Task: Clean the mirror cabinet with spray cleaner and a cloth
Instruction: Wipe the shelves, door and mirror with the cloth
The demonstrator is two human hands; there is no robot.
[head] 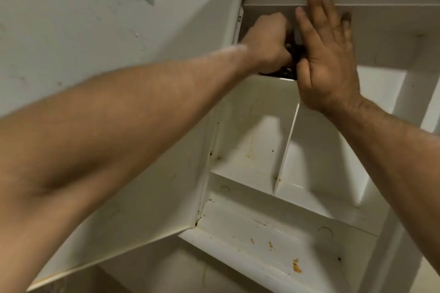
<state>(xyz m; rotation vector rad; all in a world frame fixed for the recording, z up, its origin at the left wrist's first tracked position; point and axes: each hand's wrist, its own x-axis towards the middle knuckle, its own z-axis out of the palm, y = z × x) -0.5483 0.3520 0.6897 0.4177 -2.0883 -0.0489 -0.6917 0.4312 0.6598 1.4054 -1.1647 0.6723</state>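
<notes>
1. White painted metal fills my view: the mirror cabinet (273, 233) stands open, its door (95, 31) swung out to the left, with rust spots (296, 266) on the bottom shelf.
2. My left hand (266, 43) is fisted round a dark wad (287, 74) in the top left compartment. I take it for the cloth, though both hands hide most of it. My right hand (328, 59) is flat, fingers straight, braced against the top rail (381, 0) just beside it. No spray cleaner is in sight.
3. That corner is tight. A wide stroke could scrape my knuckles on the hinge edge or the shelf lip below.
4. Leaning hard on the rail could strain the cabinet's fixings. If the paint is wet, the palm may skid.
5. My left forearm runs close along the door, so a nudge could swing it.
6. Dragging the cloth over rust later would likely smear orange across clean paint.
</notes>
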